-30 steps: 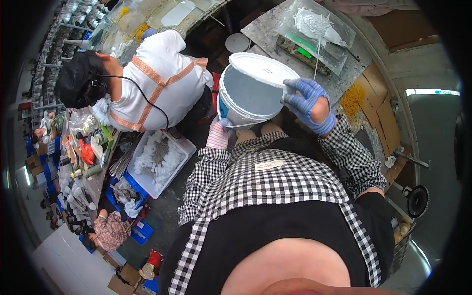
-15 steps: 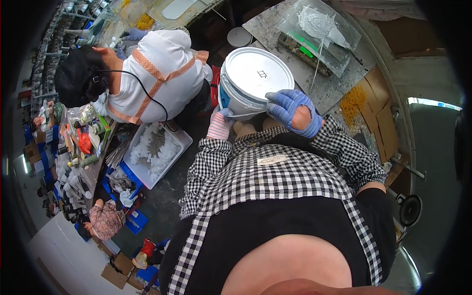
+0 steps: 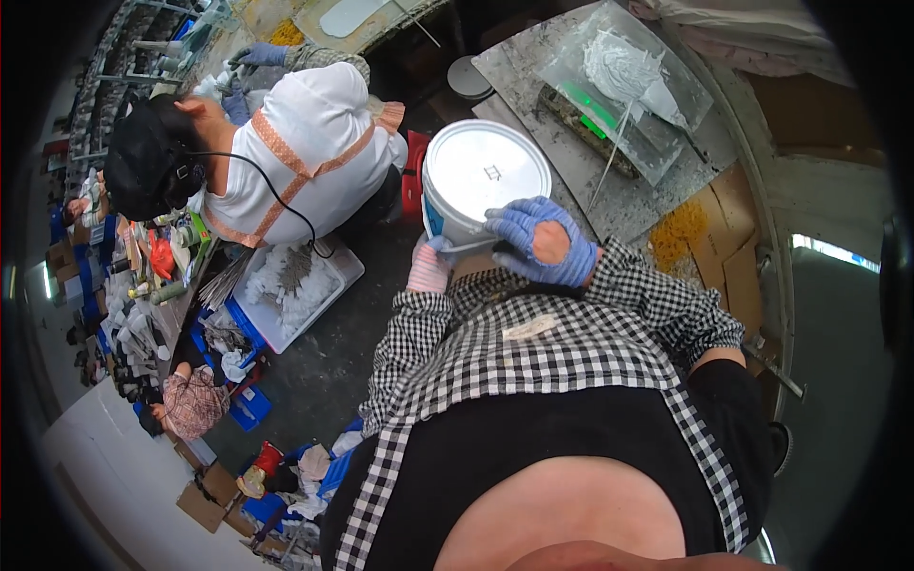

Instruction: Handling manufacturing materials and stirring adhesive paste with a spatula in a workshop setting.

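A white bucket (image 3: 459, 228) with a round white lid (image 3: 487, 171) is directly in front of me, and part of its side is blue. My left hand (image 3: 429, 265), in a pink-striped glove with blue fingertips, holds the bucket's near left side, low under the rim. My right hand (image 3: 546, 242) wears a blue glove with a gap over the back of the hand. Its fingertips bend over the near right rim of the lid, and the thumb lies lower, against the side. The lid sits on the bucket. The bucket's base is hidden.
A co-worker in a white top (image 3: 319, 143) sits close on the left beside a white bin (image 3: 338, 276) of pale tufted pieces. On the right, a workbench (image 3: 514, 76) carries a clear board (image 3: 666, 157) with white paste. Flattened cardboard (image 3: 728, 209) lies farther right.
The bucket appears lower and slightly to the left in the view, which has itself shifted. My right hand has moved left along the near rim. My left hand keeps its hold.
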`<state>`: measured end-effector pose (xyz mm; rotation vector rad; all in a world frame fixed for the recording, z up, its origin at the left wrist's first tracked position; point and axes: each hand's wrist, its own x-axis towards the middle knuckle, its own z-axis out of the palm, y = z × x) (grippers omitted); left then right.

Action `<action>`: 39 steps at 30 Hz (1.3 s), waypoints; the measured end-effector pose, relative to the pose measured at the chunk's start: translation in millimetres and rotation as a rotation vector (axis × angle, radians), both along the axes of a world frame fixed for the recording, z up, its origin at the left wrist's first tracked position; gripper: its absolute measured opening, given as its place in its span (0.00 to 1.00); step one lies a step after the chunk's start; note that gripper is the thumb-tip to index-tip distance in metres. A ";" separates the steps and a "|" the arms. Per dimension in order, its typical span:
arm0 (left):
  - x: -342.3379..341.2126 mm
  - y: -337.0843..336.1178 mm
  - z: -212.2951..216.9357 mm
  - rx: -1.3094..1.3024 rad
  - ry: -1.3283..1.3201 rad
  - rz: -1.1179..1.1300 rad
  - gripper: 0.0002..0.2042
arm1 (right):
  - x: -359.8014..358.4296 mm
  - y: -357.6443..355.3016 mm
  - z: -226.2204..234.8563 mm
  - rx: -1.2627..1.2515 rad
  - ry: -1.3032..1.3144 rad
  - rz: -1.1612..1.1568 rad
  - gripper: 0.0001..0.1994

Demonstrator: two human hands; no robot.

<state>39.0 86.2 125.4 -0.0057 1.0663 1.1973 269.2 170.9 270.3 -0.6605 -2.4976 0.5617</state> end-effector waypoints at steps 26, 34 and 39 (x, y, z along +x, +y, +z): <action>-84.2 113.1 -401.6 -0.219 0.410 -0.162 0.11 | -34.1 -30.0 -191.5 -0.992 -0.052 -0.550 0.06; -74.6 263.1 -496.8 0.109 0.983 -0.395 0.21 | -51.3 -31.4 -214.6 -1.095 -0.069 -0.593 0.07; -65.3 377.5 -549.6 0.101 0.317 -0.041 0.19 | -38.3 -27.6 -258.9 -1.224 -0.055 -0.434 0.04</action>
